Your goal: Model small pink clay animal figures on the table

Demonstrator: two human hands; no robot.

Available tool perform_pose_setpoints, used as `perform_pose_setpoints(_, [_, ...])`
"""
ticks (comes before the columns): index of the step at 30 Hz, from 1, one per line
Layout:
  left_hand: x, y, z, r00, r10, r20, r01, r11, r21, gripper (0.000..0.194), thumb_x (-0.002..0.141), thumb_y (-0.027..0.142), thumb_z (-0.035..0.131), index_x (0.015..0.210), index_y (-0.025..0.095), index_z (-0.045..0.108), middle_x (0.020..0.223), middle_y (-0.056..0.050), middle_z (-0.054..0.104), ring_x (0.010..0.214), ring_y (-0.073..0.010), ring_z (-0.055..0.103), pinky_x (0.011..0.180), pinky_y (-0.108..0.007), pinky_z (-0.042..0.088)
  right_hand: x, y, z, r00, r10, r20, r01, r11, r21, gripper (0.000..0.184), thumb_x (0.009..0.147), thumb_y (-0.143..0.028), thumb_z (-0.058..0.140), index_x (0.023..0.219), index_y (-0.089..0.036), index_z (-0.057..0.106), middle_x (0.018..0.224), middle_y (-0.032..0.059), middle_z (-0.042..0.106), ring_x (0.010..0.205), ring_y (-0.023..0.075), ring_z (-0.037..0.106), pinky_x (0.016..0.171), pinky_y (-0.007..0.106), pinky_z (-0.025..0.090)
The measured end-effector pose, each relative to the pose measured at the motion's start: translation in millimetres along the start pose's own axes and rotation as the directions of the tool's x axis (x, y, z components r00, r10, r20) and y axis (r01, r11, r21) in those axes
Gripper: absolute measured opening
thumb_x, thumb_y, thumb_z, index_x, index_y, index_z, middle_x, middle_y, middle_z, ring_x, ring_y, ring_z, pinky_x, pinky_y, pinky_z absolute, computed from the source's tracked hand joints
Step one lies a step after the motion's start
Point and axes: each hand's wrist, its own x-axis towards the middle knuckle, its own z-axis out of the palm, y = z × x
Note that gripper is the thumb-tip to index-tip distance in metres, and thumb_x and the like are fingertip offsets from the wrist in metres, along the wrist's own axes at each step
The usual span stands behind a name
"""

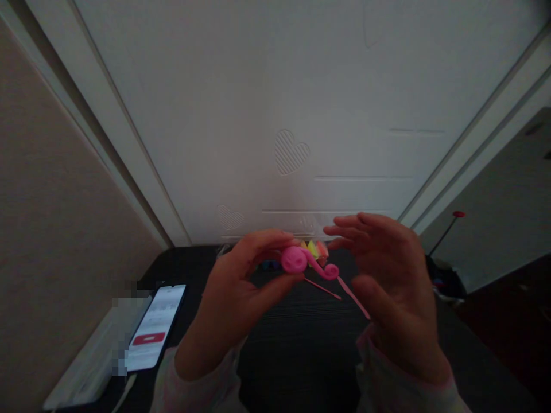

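Observation:
My left hand point(241, 287) pinches a piece of pink modelling clay point(294, 260) between thumb and fingers. The clay is a round coil with a strip running right from it, ending in a smaller curl. Just right of that curl, my right hand point(390, 281) is held up with thumb and fingers apart, nothing between them. Below the clay, a thin pink stick-like tool point(322, 288) lies on the dark table point(297, 344). A second, flatter pink tool point(353, 297) slants down toward my right wrist. Behind the hands are yellow and orange-red clay pieces point(316, 250), partly hidden.
On the left of the table lies a phone point(157, 327) with a lit screen, beside a whitish flat object point(99, 355) and a white cable point(124, 393). A white panel with embossed hearts point(291, 152) rises behind the table. At right stands a red-tipped stick point(458, 214).

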Motion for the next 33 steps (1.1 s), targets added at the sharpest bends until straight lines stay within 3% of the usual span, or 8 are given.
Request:
perform_pose_setpoints(6, [7.1,-5.8,6.4,0.995,0.003,0.100,-0.021,0.982,0.185,0.024,0.072,0.022,0.065,0.096,0.021,0.060,0.098,-0.005,0.066,0.090,-0.0169,0.061,0.080,-0.031,0.047,9.8,1.5,-14.5,0.969,-0.025,-0.247,0.039,0.998,0.051,0.017,0.082,-0.032,0.048,0.097,-0.030,0.055,0.095,0.0029,0.057,0.089,0.0185,0.057,0.072,0.034,0.048])
perform_pose_setpoints(9, [2.7,-14.7,15.7,0.984,0.065,0.164,-0.099,0.973,0.207,0.023,0.073,0.021,0.064,0.095,0.019,0.060,0.101,-0.007,0.064,0.095,-0.0181,0.058,0.085,-0.034,0.045,11.7,-2.7,-19.7,0.946,0.021,-0.325,0.009,0.996,0.091,0.010,0.080,-0.027,0.048,0.087,-0.029,0.056,0.088,0.0022,0.055,0.084,0.0168,0.057,0.070,0.032,0.047])
perform_pose_setpoints(11, [-6.8,-27.5,23.3,0.973,0.036,0.230,-0.086,0.974,0.212,0.024,0.073,0.024,0.063,0.097,0.019,0.060,0.098,-0.006,0.064,0.093,-0.0181,0.058,0.083,-0.034,0.045,10.8,-5.0,-19.5,0.937,0.045,-0.347,0.001,0.991,0.131,0.009,0.079,-0.025,0.050,0.084,-0.028,0.056,0.084,0.0014,0.055,0.080,0.0155,0.057,0.068,0.031,0.047])
perform_pose_setpoints(15, [-37.5,-67.5,35.3,0.934,-0.176,0.312,0.060,0.936,0.348,0.025,0.076,0.026,0.060,0.100,0.020,0.060,0.103,-0.007,0.063,0.095,-0.0194,0.058,0.083,-0.035,0.046,5.6,4.1,-14.8,0.961,0.081,-0.266,-0.043,0.988,0.146,0.010,0.077,-0.022,0.054,0.086,-0.026,0.057,0.082,-0.0005,0.058,0.076,0.0131,0.058,0.069,0.029,0.047])
perform_pose_setpoints(18, [-58.4,-96.3,39.3,0.915,-0.228,0.331,0.012,0.839,0.545,0.024,0.075,0.025,0.060,0.098,0.019,0.061,0.099,-0.006,0.065,0.095,-0.0201,0.058,0.084,-0.035,0.044,-2.3,31.7,-14.1,0.980,0.156,-0.121,-0.147,0.986,0.075,0.014,0.076,-0.023,0.057,0.089,-0.024,0.056,0.085,-0.0006,0.060,0.078,0.0126,0.058,0.070,0.028,0.048])
perform_pose_setpoints(20, [-66.0,-109.2,40.5,0.914,-0.250,0.319,0.012,0.804,0.595,0.023,0.076,0.025,0.058,0.098,0.019,0.062,0.099,-0.008,0.066,0.097,-0.0232,0.056,0.087,-0.041,0.041,-11.2,58.4,-15.7,0.959,0.275,-0.072,-0.275,0.961,0.016,0.015,0.076,-0.028,0.056,0.090,-0.022,0.054,0.082,-0.0005,0.059,0.073,0.0125,0.058,0.066,0.028,0.048])
perform_pose_setpoints(26, [-69.9,-122.5,41.7,0.909,-0.270,0.318,-0.002,0.760,0.650,0.022,0.078,0.026,0.056,0.098,0.019,0.062,0.101,-0.008,0.065,0.106,-0.0265,0.051,0.095,-0.047,0.031,-44.8,125.2,-16.5,0.905,0.401,-0.143,-0.418,0.901,-0.117,0.018,0.074,-0.031,0.055,0.086,-0.018,0.053,0.084,0.0035,0.059,0.077,0.0158,0.057,0.072,0.032,0.046])
perform_pose_setpoints(33, [-71.2,-129.0,37.2,0.895,-0.279,0.350,-0.018,0.759,0.651,0.037,0.073,0.034,0.061,0.106,0.019,0.058,0.110,-0.010,0.060,0.109,-0.0270,0.047,0.097,-0.046,0.031,-58.2,139.9,-16.2,0.886,0.430,-0.171,-0.458,0.870,-0.182,0.021,0.072,-0.031,0.054,0.089,-0.018,0.054,0.082,0.0036,0.059,0.076,0.0169,0.057,0.071,0.031,0.045])
